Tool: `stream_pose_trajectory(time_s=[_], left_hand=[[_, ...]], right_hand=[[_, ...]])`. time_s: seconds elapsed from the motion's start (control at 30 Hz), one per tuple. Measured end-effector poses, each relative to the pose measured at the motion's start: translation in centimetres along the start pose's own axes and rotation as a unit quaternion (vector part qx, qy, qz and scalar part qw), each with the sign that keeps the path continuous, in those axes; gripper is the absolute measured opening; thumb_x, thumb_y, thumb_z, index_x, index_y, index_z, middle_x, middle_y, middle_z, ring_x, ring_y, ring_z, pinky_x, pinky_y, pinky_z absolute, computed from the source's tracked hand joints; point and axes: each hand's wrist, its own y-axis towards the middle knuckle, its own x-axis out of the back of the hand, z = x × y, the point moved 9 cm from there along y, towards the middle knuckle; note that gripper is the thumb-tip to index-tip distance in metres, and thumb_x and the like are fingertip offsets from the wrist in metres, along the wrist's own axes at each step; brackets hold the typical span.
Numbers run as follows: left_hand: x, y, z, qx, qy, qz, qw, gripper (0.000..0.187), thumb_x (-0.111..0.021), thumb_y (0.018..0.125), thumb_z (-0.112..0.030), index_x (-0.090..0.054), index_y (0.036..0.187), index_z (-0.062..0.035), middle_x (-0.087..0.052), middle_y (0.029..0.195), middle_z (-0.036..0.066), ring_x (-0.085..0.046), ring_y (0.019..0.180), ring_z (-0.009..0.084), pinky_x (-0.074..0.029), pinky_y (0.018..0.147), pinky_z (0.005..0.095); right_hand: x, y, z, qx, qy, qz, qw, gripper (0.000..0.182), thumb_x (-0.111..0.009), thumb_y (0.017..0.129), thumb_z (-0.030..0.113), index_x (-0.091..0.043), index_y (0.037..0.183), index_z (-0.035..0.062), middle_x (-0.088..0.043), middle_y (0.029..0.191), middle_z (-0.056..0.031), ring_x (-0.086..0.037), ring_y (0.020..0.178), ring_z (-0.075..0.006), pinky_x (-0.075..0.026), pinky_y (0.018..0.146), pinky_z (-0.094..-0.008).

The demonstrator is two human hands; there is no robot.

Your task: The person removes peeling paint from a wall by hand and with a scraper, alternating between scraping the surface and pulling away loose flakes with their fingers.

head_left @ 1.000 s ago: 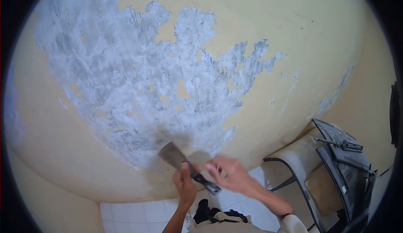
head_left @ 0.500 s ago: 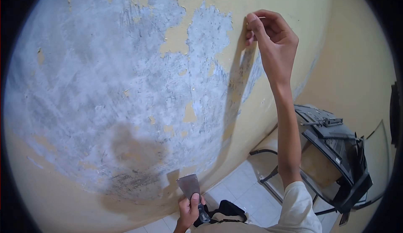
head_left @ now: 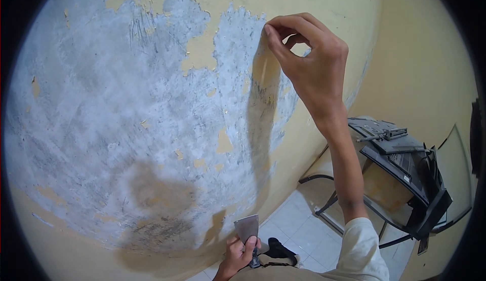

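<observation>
In the lower middle of the head view, my left hand (head_left: 239,254) grips a paint scraper (head_left: 247,227). Its flat metal blade points up, and the dark handle is partly hidden by my fingers. My right hand (head_left: 314,53) reaches up to the wall, thumb and forefinger pinched together at the edge of the yellow paint (head_left: 201,52). Whatever lies between those fingertips is too small to make out. Most of the wall before me is bare grey-white plaster (head_left: 121,88), with ragged paint edges and small leftover patches.
To the right, a dark-framed piece of furniture (head_left: 334,207) carries a pile of black panels and parts (head_left: 400,159). White floor tiles (head_left: 298,225) and a dark shoe (head_left: 277,249) show below. Another yellow wall (head_left: 425,68) meets this one at a corner.
My right hand has moved left along the wall, its thumb and forefinger now pinched at the paint edge. The scraper and my left hand have shifted right in view, blade more upright.
</observation>
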Motion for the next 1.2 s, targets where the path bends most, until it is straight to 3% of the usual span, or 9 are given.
stream_pose_trajectory(time_s=[0.23,0.33,0.4,0.43,0.53,0.8,0.87,1.07,1.2], left_hand=[[0.8,-0.5,0.5,0.017,0.004,-0.015,1.000,0.043,-0.048,0.105,-0.023,-0.062,0.072,0.0004,-0.063,0.065,0.008,-0.059,0.057,0.0174,-0.045,0.053,0.0327],[1.0,-0.7,0.5,0.024,0.005,-0.017,1.000,0.046,-0.046,0.106,-0.025,-0.062,0.071,0.0005,-0.063,0.065,0.007,-0.059,0.057,0.0168,-0.044,0.053,0.0326],[1.0,-0.9,1.0,0.040,0.003,-0.017,0.999,0.047,-0.045,0.106,-0.026,-0.062,0.072,0.0005,-0.062,0.064,0.007,-0.059,0.057,0.0169,-0.045,0.053,0.0328],[0.8,-0.9,1.1,0.037,0.002,-0.016,0.999,0.047,-0.045,0.106,-0.026,-0.062,0.072,0.0005,-0.062,0.064,0.007,-0.059,0.057,0.0169,-0.045,0.053,0.0328],[0.4,-0.6,1.6,0.049,-0.001,-0.011,0.999,0.046,-0.045,0.106,-0.026,-0.063,0.072,0.0000,-0.062,0.064,0.007,-0.059,0.056,0.0172,-0.044,0.053,0.0327],[0.8,-0.5,1.3,0.019,0.015,-0.011,1.000,0.044,-0.047,0.105,-0.025,-0.064,0.073,-0.0004,-0.063,0.065,0.007,-0.058,0.056,0.0162,-0.044,0.053,0.0317],[1.1,-0.9,1.7,0.035,0.014,-0.015,0.999,0.044,-0.047,0.106,-0.025,-0.064,0.073,-0.0004,-0.063,0.065,0.006,-0.058,0.056,0.0160,-0.045,0.054,0.0317],[1.9,-1.6,2.9,0.047,0.021,-0.026,0.998,0.046,-0.046,0.106,-0.027,-0.064,0.073,-0.0006,-0.062,0.064,0.006,-0.058,0.057,0.0152,-0.045,0.054,0.0319],[2.3,-1.7,2.8,0.039,0.028,-0.026,0.999,0.046,-0.045,0.107,-0.026,-0.064,0.073,-0.0004,-0.062,0.064,0.006,-0.059,0.057,0.0151,-0.045,0.054,0.0321]], right_hand=[[-0.2,0.7,-2.0,-0.014,-0.010,0.003,1.000,0.007,-0.072,0.085,0.003,-0.071,0.089,-0.0028,-0.070,0.081,-0.0112,-0.068,0.069,-0.0165,-0.055,0.064,-0.0284],[1.9,0.2,-4.0,-0.044,-0.017,-0.053,0.997,0.008,-0.071,0.088,0.006,-0.072,0.087,-0.0015,-0.071,0.077,-0.0103,-0.068,0.067,-0.0156,-0.055,0.061,-0.0278],[1.7,-0.7,-5.2,-0.123,0.010,-0.015,0.992,0.011,-0.071,0.090,0.009,-0.074,0.086,-0.0004,-0.071,0.074,-0.0087,-0.069,0.067,-0.0147,-0.054,0.059,-0.0266],[1.9,-0.6,-3.8,-0.048,0.017,-0.055,0.997,0.009,-0.073,0.089,0.009,-0.075,0.086,0.0006,-0.073,0.079,-0.0079,-0.071,0.071,-0.0140,-0.055,0.059,-0.0264],[1.3,-0.4,-1.2,0.029,-0.001,-0.032,0.999,0.010,-0.073,0.091,0.011,-0.078,0.095,0.0037,-0.076,0.089,-0.0060,-0.070,0.075,-0.0116,-0.055,0.065,-0.0230],[0.3,-0.3,0.1,0.033,-0.030,-0.031,0.998,0.007,-0.076,0.084,0.004,-0.078,0.091,0.0053,-0.075,0.087,-0.0051,-0.069,0.074,-0.0130,-0.054,0.062,-0.0245],[0.1,0.0,0.6,0.026,-0.038,-0.018,0.999,0.005,-0.073,0.083,0.002,-0.073,0.087,-0.0020,-0.070,0.085,-0.0124,-0.070,0.072,-0.0251,-0.056,0.065,-0.0328],[-0.7,0.5,1.1,0.036,-0.121,0.005,0.992,0.006,-0.071,0.078,0.000,-0.070,0.082,-0.0043,-0.068,0.081,-0.0162,-0.067,0.069,-0.0315,-0.056,0.067,-0.0386],[-1.0,1.4,1.1,0.028,-0.116,0.028,0.992,0.006,-0.071,0.076,0.000,-0.068,0.078,-0.0048,-0.068,0.080,-0.0166,-0.067,0.071,-0.0312,-0.055,0.069,-0.0392]])
